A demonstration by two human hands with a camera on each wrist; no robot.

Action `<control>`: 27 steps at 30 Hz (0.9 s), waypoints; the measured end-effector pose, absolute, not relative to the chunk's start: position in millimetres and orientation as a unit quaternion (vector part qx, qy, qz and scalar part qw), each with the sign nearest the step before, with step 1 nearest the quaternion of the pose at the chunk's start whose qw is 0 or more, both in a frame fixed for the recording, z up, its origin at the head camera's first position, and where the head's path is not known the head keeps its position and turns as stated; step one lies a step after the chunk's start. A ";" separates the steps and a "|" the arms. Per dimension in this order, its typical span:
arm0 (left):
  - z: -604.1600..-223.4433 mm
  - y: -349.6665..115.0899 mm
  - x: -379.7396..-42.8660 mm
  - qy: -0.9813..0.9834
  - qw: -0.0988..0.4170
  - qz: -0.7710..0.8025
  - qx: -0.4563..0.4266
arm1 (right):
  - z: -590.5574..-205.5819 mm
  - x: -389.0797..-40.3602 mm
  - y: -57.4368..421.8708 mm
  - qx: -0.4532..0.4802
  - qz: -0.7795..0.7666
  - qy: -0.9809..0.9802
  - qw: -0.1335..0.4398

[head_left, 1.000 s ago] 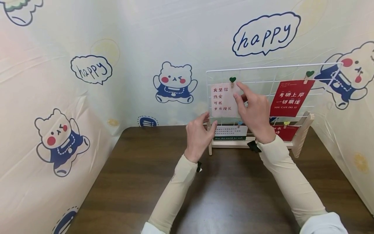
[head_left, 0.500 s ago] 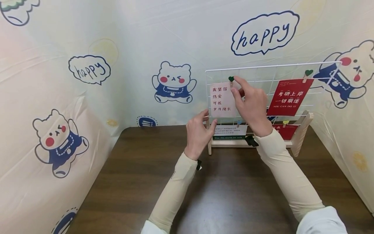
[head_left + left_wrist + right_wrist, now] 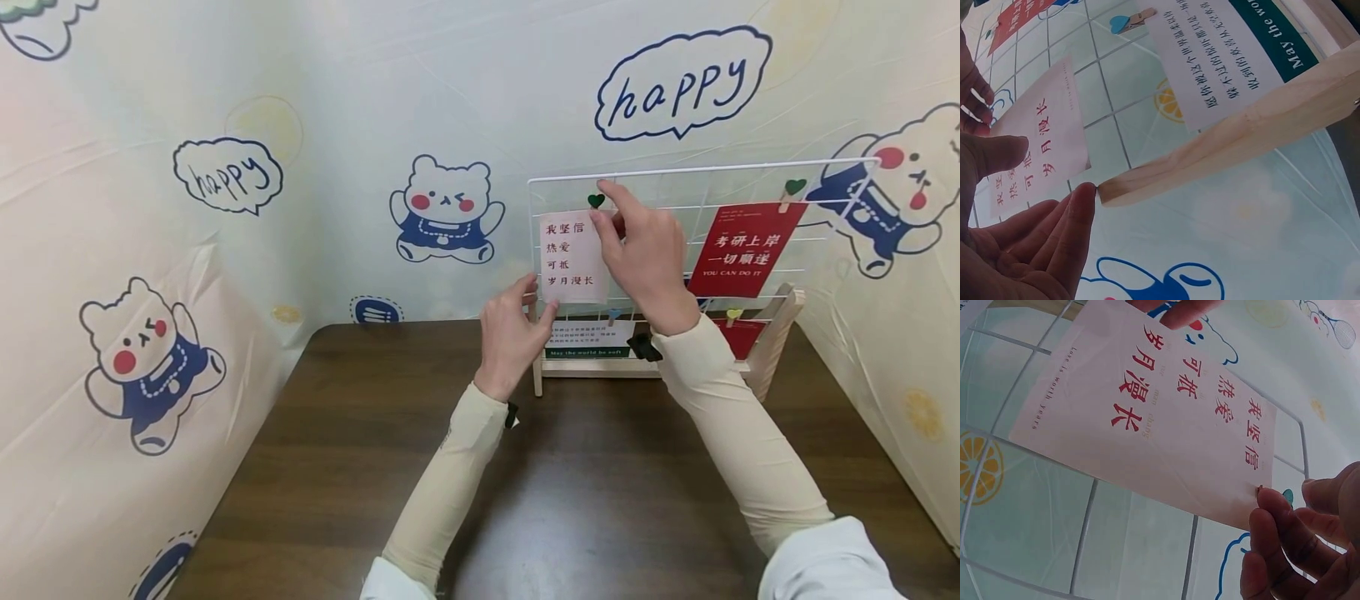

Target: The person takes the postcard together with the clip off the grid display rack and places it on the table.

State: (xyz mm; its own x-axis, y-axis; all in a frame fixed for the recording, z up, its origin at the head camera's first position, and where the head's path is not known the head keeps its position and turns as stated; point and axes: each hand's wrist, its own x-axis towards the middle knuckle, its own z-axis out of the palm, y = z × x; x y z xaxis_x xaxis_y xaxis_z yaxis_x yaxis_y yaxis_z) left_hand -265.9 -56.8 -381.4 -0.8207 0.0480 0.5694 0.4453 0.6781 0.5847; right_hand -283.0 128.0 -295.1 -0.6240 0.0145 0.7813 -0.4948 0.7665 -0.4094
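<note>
Head view: pink card (image 3: pixel 570 258) is hanging left on white rack (image 3: pixel 705 169); left hand (image 3: pixel 510 337) is sitting near, digits apart; right hand (image 3: pixel 648 258) is surrounding green clip (image 3: pixel 596 201), grip unclear; levelling the card is probably wisest

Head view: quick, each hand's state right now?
Left hand: open, at the rack.
Right hand: at the green clip; cannot tell if gripping.

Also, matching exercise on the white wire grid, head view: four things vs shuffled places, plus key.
1. pale pink rectangular paper card
2. red rectangular paper card reading "YOU CAN DO IT"
3. blue heart-topped wooden clip
4. yellow heart-topped clip

A. white-and-green paper card's edge
B. upper right of grid
C. upper left, by right hand
D. lower red paper card's top edge

Pairs: 1-C; 2-B; 3-A; 4-D
</note>
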 end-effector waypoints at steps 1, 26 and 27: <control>-382.1 -56.8 -266.3 -0.878 0.263 -0.374 -0.140 | -294.0 -283.6 127.8 0.140 0.309 -0.848 0.408; -370.0 -54.7 -269.9 -0.861 0.248 -0.415 -0.155 | -278.4 -292.8 127.4 0.114 0.294 -0.885 0.343; -370.0 -55.0 -270.2 -0.860 0.250 -0.417 -0.155 | -277.7 -292.7 127.0 0.114 0.292 -0.886 0.342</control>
